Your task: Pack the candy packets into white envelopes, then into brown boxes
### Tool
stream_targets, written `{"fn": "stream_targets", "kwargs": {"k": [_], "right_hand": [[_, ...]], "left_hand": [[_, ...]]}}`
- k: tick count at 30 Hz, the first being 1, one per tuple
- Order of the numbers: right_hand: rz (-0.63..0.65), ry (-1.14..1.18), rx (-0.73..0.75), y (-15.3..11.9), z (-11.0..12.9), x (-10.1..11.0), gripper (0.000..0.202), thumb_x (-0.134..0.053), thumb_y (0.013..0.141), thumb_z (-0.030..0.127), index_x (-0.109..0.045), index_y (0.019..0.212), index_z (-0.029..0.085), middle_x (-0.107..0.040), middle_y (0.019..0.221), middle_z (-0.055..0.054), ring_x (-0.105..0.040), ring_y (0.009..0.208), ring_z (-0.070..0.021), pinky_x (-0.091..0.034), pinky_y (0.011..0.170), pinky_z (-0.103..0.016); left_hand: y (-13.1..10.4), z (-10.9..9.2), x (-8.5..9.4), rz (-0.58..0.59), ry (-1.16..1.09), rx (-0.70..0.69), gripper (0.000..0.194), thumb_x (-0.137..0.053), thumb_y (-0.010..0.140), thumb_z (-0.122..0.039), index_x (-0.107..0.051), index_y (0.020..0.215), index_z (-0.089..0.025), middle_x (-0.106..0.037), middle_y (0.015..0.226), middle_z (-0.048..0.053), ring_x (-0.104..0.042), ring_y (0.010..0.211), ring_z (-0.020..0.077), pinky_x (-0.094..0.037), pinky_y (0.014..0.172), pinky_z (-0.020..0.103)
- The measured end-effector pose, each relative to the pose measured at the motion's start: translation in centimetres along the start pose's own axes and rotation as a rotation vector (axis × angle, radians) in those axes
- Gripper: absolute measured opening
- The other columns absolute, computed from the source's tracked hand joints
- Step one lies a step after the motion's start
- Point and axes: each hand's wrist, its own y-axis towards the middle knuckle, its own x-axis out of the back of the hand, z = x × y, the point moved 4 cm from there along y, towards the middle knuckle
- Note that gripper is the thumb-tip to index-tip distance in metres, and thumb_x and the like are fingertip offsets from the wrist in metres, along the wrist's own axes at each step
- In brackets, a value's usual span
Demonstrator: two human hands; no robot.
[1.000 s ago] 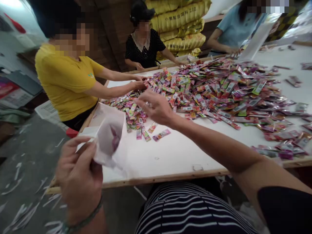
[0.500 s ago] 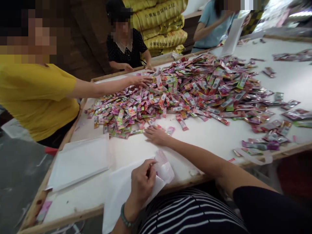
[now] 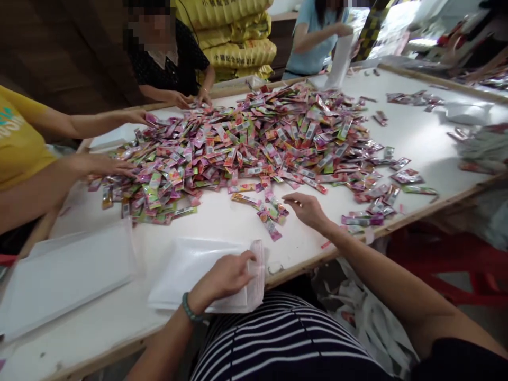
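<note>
A white padded bag (image 3: 198, 254) lies at the table's near edge, its flap end to the right. My left hand (image 3: 228, 275), a bracelet at its wrist, rests over the flap with the fingers curled on the bag. My right hand (image 3: 307, 209) is above the white table just right of a few loose sachets (image 3: 270, 225); its fingers are drawn together, and whether anything is between them cannot be made out. Beyond both hands spreads a large heap of colourful sachets (image 3: 238, 143).
White bags (image 3: 71, 264) are stacked at the left. A person in yellow (image 3: 19, 132) reaches into the heap from the left. Two other people stand across the table. Sachets (image 3: 365, 217) lie along the right edge, and a red stool (image 3: 436, 259) is below.
The view has turned right. My right hand has lifted from the heap's edge and moved right. Sachets now lie apart in front of it. The padded bag lies flatter under my left hand.
</note>
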Motion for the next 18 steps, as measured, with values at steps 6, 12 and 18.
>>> {"fn": "stream_targets", "kwargs": {"k": [6,12,18], "right_hand": [[0.146,-0.341,-0.112,2.2,0.5,-1.5,0.032,-0.058,0.09,0.041,-0.069,0.107,0.017,-0.069,0.103,-0.011,-0.062,0.095,-0.022,-0.045,0.081,-0.03],[0.255,-0.42,-0.031,0.7,1.1,-3.4,0.028,-0.054,0.094,0.036,-0.068,0.109,0.017,-0.066,0.111,-0.012,-0.058,0.102,-0.0231,-0.042,0.088,-0.03],[0.217,-0.379,-0.105,-0.4,-1.2,-1.2,0.024,-0.051,0.092,0.015,-0.069,0.106,0.019,-0.068,0.112,-0.008,-0.057,0.105,-0.0195,-0.041,0.089,-0.027]], "left_hand": [[7.8,1.1,7.1,-0.39,0.341,0.103,0.037,-0.042,0.088,-0.01,-0.06,0.12,-0.015,-0.064,0.115,0.014,-0.061,0.101,0.0241,-0.045,0.082,0.032],[14.2,4.9,7.2,-0.285,0.473,0.092,0.039,-0.04,0.088,-0.009,-0.062,0.12,-0.017,-0.067,0.115,0.012,-0.058,0.109,0.0254,-0.046,0.085,0.033],[12.7,6.0,6.6,-0.286,0.44,0.085,0.032,-0.036,0.089,-0.01,-0.069,0.09,-0.01,-0.068,0.089,0.016,-0.061,0.088,0.0249,-0.048,0.077,0.035]]}}
